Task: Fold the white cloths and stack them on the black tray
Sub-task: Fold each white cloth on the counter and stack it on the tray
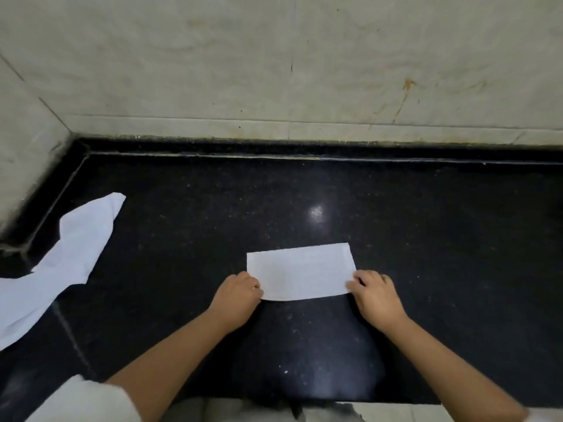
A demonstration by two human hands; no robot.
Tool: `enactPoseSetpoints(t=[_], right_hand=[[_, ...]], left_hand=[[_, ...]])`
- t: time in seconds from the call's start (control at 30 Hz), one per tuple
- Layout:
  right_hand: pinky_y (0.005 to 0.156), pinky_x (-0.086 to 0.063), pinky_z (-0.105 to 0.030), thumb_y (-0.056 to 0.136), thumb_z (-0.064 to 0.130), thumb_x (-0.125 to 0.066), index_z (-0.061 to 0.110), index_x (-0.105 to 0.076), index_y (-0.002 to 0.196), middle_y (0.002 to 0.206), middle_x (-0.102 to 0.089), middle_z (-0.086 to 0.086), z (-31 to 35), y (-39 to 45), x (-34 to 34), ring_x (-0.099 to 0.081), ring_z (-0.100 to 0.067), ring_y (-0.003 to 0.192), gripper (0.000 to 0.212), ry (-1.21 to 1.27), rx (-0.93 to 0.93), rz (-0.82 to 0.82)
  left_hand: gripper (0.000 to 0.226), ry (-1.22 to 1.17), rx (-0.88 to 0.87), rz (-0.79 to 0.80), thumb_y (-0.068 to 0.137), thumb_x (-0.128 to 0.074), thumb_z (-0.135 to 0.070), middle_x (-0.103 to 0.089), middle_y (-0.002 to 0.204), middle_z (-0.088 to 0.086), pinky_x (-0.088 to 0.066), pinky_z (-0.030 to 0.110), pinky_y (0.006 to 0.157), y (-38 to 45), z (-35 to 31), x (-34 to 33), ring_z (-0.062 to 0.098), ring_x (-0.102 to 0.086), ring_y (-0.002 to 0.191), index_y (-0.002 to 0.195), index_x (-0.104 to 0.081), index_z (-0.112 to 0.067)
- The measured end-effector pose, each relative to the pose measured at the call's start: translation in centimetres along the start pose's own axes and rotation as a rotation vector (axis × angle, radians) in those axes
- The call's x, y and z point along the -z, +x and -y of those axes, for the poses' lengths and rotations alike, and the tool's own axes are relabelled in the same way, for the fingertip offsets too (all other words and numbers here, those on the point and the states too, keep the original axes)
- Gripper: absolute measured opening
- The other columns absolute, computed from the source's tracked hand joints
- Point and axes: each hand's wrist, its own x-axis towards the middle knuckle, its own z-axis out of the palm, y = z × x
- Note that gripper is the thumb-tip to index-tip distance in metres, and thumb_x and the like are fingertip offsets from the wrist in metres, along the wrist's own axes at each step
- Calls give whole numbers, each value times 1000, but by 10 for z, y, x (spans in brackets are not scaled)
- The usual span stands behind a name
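Note:
A folded white cloth (300, 271) lies flat as a rectangle on the black stone counter (304, 196). My left hand (239, 292) pinches its near left corner with curled fingers. At the near right corner my right hand (374, 292) pinches the cloth in the same way. More white cloth (61, 263) lies crumpled and unfolded at the far left, running off the frame's edge. No black tray is in view.
Pale marble walls (274, 71) close off the counter at the back and on the left, meeting in a corner. A raised black ledge (274, 147) runs along the foot of the wall. The counter's front edge is near my body.

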Motion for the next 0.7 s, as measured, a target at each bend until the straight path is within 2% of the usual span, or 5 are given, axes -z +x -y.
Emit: enactPoseSetpoints(t=[0.1,0.27,0.33,0.4,0.7], right_hand=[[59,-54,-38,61,17,-73,15,-72,74,78,-71,-8,12,-18,-9,-68,-27,67,13,-12,-144,-11],[88,-40,-41,92,33,-47,7,-47,126,116,-61,-14,23,-2,4,-54,-32,108,43,100,-561,85],[92,-37,-37,95,34,-39,7,-45,122,122,-56,-11,26,9,4,-51,-27,113,39,85,-619,149],[93,-37,-35,95,26,-38,7,-50,115,123,-56,-10,28,21,2,-51,-26,113,30,118,-675,201],[90,-36,-37,88,10,-40,3,-57,100,115,-58,-15,35,37,8,-51,-30,109,22,215,-773,219]], left_hand=[[31,-14,98,112,93,-46,-30,-62,118,4,-45,31,87,-6,-5,-16,24,-57,108,103,-68,-11],[43,-94,138,-78,74,-35,-34,-74,85,-4,-52,17,56,9,-2,-8,13,-72,74,69,-75,-18],[46,-139,258,-92,88,-33,-28,-64,123,2,-52,23,85,20,-7,-2,15,-61,115,110,-68,-9],[52,-141,368,16,100,-26,-29,-18,156,6,-21,32,116,30,-5,-13,17,-14,146,146,-22,-5],[59,-192,469,124,101,-17,-37,12,158,4,6,39,119,31,-5,-30,18,12,146,148,8,-11]])
